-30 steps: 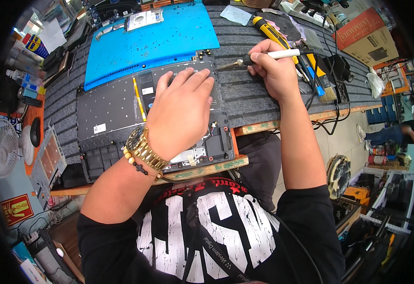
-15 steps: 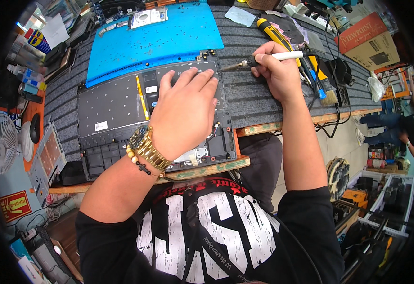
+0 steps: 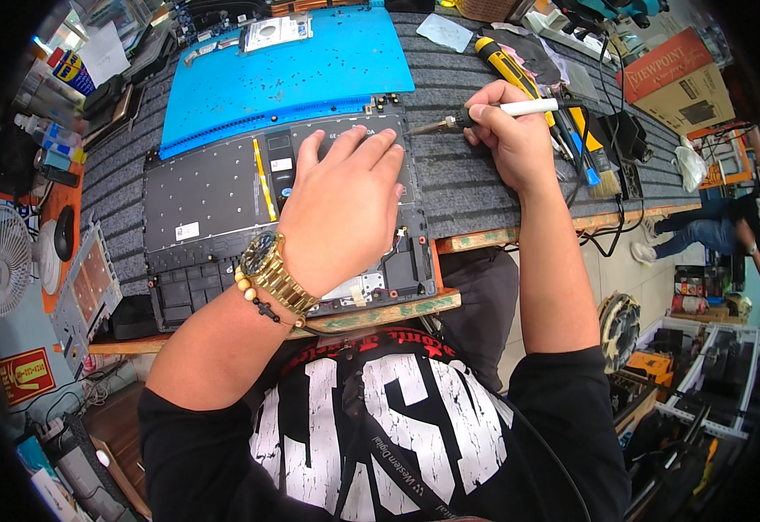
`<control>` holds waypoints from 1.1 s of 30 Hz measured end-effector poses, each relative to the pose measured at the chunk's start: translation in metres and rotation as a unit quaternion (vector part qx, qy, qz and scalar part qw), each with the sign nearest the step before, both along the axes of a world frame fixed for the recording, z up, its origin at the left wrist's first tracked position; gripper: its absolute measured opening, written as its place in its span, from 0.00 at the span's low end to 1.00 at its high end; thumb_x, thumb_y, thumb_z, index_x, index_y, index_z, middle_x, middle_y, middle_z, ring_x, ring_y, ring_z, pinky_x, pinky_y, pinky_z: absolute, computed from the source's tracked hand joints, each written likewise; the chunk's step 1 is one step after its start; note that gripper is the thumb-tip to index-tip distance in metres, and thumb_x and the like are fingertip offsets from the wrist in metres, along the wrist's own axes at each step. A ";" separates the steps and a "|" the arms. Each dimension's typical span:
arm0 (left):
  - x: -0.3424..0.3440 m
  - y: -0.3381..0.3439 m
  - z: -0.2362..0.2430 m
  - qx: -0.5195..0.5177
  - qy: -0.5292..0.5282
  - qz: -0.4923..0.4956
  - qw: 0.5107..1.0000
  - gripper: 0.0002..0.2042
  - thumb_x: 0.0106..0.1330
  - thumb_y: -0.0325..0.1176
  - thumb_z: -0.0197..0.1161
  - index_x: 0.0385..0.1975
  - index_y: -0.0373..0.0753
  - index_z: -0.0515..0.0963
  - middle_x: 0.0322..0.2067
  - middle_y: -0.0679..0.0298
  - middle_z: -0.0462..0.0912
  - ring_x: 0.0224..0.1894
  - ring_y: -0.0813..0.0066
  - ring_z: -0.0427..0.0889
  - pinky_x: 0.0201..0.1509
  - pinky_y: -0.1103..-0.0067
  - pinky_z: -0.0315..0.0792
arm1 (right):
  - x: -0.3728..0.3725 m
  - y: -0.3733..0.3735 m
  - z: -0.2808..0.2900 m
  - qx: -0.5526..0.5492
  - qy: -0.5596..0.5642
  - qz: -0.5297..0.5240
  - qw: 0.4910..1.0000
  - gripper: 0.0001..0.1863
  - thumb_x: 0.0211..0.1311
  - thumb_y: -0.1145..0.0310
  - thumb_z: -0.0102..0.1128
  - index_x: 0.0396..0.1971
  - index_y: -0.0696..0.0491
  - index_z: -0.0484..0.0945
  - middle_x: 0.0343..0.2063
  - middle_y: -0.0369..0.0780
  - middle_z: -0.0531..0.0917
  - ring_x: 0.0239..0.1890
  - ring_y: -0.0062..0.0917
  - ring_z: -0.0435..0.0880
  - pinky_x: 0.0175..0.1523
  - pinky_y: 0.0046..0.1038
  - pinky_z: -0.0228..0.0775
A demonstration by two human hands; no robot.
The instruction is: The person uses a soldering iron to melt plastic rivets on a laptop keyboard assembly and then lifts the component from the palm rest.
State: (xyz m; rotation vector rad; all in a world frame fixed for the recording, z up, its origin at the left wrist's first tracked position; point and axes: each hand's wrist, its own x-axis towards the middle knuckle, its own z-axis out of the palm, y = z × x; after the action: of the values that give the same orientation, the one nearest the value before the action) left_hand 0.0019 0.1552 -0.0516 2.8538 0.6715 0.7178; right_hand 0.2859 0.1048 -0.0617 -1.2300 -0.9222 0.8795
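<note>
My left hand (image 3: 343, 213) lies flat with its fingers stretched over the right part of a dark laptop chassis (image 3: 202, 187), whose inner side faces up. A yellow strip (image 3: 264, 178) runs across the chassis left of that hand. In my right hand (image 3: 510, 139) is a soldering iron (image 3: 528, 107) with a white handle, gripped like a pen. Its metal tip points left to the chassis's right edge; whether it touches cannot be made out. A blue work mat (image 3: 284, 74) lies behind the chassis, scattered with small screws and bearing a hard drive (image 3: 277, 33).
Right of my right hand lie a yellow-black cutter knife (image 3: 506, 65), a brush (image 3: 604, 181) and black cables. A red-brown box (image 3: 676, 78) stands at the far right. On the left are a white fan (image 3: 2, 259) and a spray can (image 3: 71, 71). Another person (image 3: 710, 228) stands off to the right.
Both hands and the soldering iron keep nearly the same position, while the view shifts slightly. The person at the right has moved their legs.
</note>
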 end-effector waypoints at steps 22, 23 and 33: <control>0.001 0.000 0.001 0.011 0.006 0.003 1.000 0.20 0.78 0.34 0.68 0.65 0.33 0.87 0.69 0.54 0.87 0.75 0.51 0.81 0.82 0.40 0.65 | 0.002 -0.001 -0.001 0.002 0.004 0.006 1.000 0.05 0.70 0.74 0.74 0.41 0.56 0.85 0.29 0.34 0.86 0.28 0.18 0.83 0.34 0.22 0.72; 0.001 0.000 0.001 0.013 0.006 0.003 1.000 0.20 0.78 0.34 0.68 0.65 0.33 0.87 0.69 0.54 0.87 0.75 0.51 0.81 0.82 0.40 0.65 | 0.002 -0.001 -0.001 0.003 0.007 0.006 1.000 0.05 0.70 0.75 0.74 0.41 0.56 0.85 0.29 0.34 0.86 0.28 0.18 0.83 0.34 0.22 0.72; 0.001 0.000 0.001 0.012 0.009 0.003 1.000 0.20 0.78 0.34 0.68 0.65 0.33 0.86 0.70 0.54 0.87 0.74 0.51 0.81 0.82 0.40 0.65 | 0.001 -0.001 -0.003 0.012 0.012 0.004 1.000 0.06 0.69 0.75 0.74 0.41 0.56 0.86 0.30 0.34 0.86 0.28 0.17 0.83 0.34 0.21 0.72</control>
State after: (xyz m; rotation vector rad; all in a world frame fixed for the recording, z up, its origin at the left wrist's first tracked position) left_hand 0.0032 0.1549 -0.0501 2.8842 0.6792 0.7062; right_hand 0.2869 0.1039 -0.0645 -1.1944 -0.9164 0.8849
